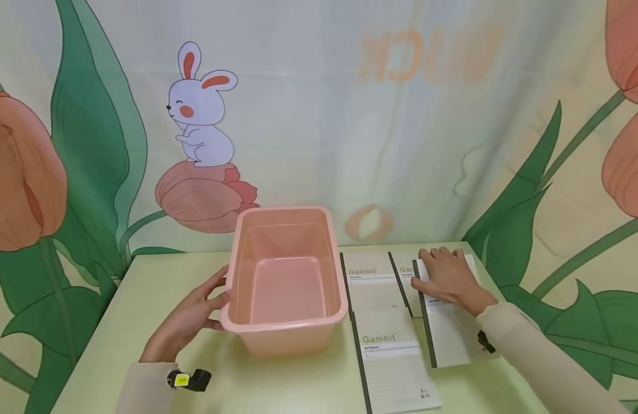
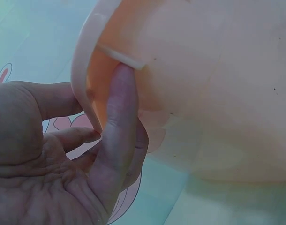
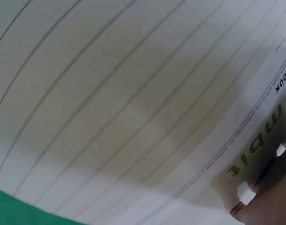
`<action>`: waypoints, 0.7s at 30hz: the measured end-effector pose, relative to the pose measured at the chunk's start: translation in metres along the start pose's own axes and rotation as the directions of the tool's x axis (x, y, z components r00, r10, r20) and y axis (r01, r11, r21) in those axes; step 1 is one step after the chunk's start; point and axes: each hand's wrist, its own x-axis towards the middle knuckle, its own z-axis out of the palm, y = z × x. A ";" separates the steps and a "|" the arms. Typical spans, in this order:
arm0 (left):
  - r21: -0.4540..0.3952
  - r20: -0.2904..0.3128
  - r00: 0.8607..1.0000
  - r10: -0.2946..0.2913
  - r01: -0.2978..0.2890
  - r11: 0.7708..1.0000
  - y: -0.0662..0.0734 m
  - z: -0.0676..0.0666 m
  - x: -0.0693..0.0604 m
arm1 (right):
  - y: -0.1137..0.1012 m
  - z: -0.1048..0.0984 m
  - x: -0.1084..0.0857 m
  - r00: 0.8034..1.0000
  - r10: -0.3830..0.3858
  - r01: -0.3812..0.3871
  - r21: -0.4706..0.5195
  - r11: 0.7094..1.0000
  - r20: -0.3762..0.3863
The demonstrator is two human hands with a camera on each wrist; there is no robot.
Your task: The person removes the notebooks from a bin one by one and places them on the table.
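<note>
A pink plastic basin (image 1: 284, 328) stands on the table with nothing in it. My left hand (image 1: 187, 316) grips its left rim; in the left wrist view, fingers lie on both sides of the rim (image 2: 82, 65). On the right, my right hand (image 1: 448, 279) holds a dark-spined notebook (image 1: 456, 339) by its upper part, with the thumb at the spine. Its lined, printed cover (image 3: 124, 108) fills most of the right wrist view, and only some fingertips (image 3: 246, 193) show at the lower right corner.
Between basin and right hand lie a "Gambit" notebook (image 1: 371, 282) at the back and another (image 1: 394, 368) nearer the front, overlapping it. A further notebook (image 1: 408, 287) is partly covered by the held one. Behind the pale green table (image 1: 164, 287) hangs a printed curtain (image 1: 298, 115).
</note>
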 end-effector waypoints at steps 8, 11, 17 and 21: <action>0.007 -0.001 1.000 0.002 -0.002 1.000 0.001 -0.001 -0.001 | 0.019 0.047 -0.025 0.996 0.022 -0.024 0.021 0.999 0.086; 0.008 0.003 1.000 0.006 -0.006 1.000 0.001 -0.002 -0.001 | 0.023 0.062 -0.029 0.994 0.032 -0.035 0.025 0.999 0.101; 0.011 0.008 1.000 0.005 -0.005 1.000 0.001 -0.002 -0.002 | 0.019 0.085 -0.036 0.992 0.034 -0.041 0.049 0.998 0.125; 0.009 0.008 1.000 0.006 -0.006 1.000 0.000 -0.001 -0.001 | 0.015 0.092 -0.039 0.987 0.035 -0.045 0.064 0.997 0.154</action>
